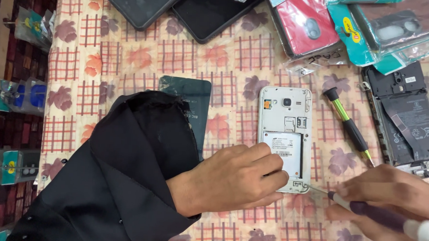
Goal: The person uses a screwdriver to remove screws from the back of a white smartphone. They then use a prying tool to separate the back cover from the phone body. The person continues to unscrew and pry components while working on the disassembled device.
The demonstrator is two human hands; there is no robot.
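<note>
A white phone [285,119] lies face down with its back cover off, its battery and camera showing. My left hand [231,181], in a wide black sleeve, presses on the phone's lower end with the fingertips. My right hand [389,198] grips a purple-handled screwdriver [381,217], and its metal tip touches the phone's bottom right corner. A dark back cover [191,98] lies left of the phone, partly under my sleeve.
A green and black screwdriver [348,122] lies right of the phone. An opened black phone [407,119] sits at the right edge. Black cases [147,4], a red case [305,21] and packaged cases [392,27] line the far side of the patterned cloth [130,59].
</note>
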